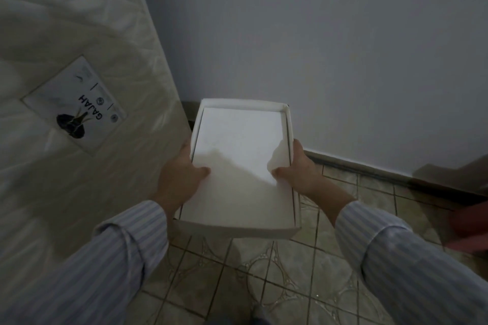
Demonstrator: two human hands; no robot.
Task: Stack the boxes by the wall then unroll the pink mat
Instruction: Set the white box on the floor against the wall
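Note:
I hold a white rectangular box (241, 145) in front of me, close to the wall, with its far end toward the corner. It looks like a shallow open box with a white sheet or lid inside. My left hand (179, 177) grips its left side, thumb lying on top. My right hand (298, 171) grips its right side the same way. Whether the box rests on anything beneath it is hidden. A blurred pink-red shape (470, 229) at the right edge may be the pink mat.
A cream quilted mattress (66, 60) with a label leans upright on the left. The pale wall (343, 47) runs ahead and right, with a dark skirting board (369, 169) at its foot. Patterned floor tiles (264, 272) lie below. A dark brown object (454, 174) sits by the wall at right.

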